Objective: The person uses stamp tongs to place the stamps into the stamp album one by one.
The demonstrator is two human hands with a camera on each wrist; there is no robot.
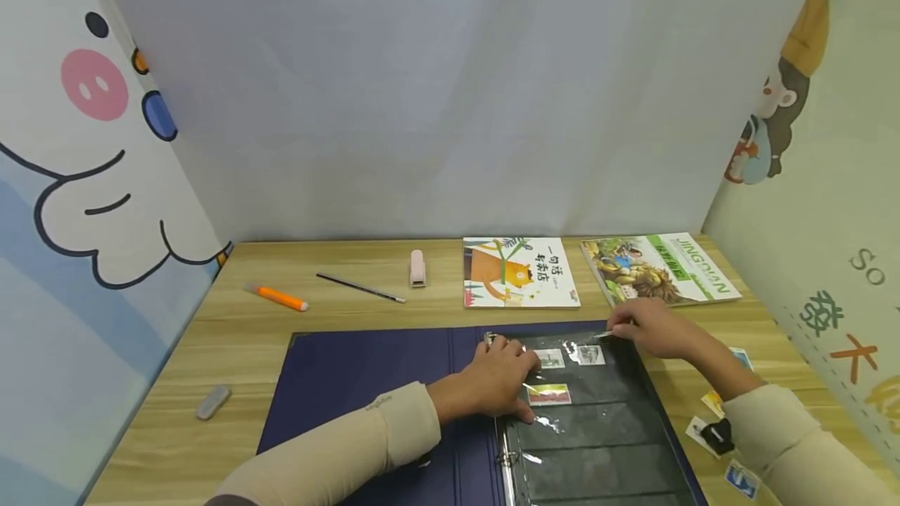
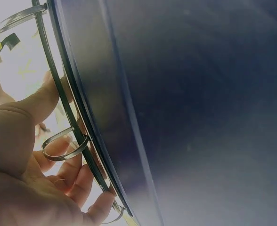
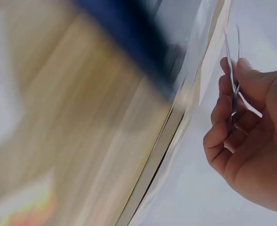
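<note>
A dark blue ring binder (image 1: pixel 373 381) lies spread on the table, with a black stamp page (image 1: pixel 598 443) of clear pockets on its right side. My left hand (image 1: pixel 495 381) rests on the page's upper left by the rings, fingers spread beside a red and yellow stamp (image 1: pixel 549 394). In the left wrist view a metal ring (image 2: pixel 63 155) stands in front of its fingers. Two more stamps sit in the top pocket, one a grey stamp (image 1: pixel 591 355). At the page's upper right corner, my right hand (image 1: pixel 650 326) pinches metal tweezers (image 3: pixel 233 89), their tips apart.
Several loose stamps lie right of the binder, among them a blue stamp (image 1: pixel 742 480). Behind it are a bear picture book (image 1: pixel 520 272), a green and white book (image 1: pixel 661 268), a pink stapler (image 1: pixel 418 268), a pencil (image 1: pixel 360 287) and an orange marker (image 1: pixel 280 298). A grey eraser-like block (image 1: pixel 213 402) lies left.
</note>
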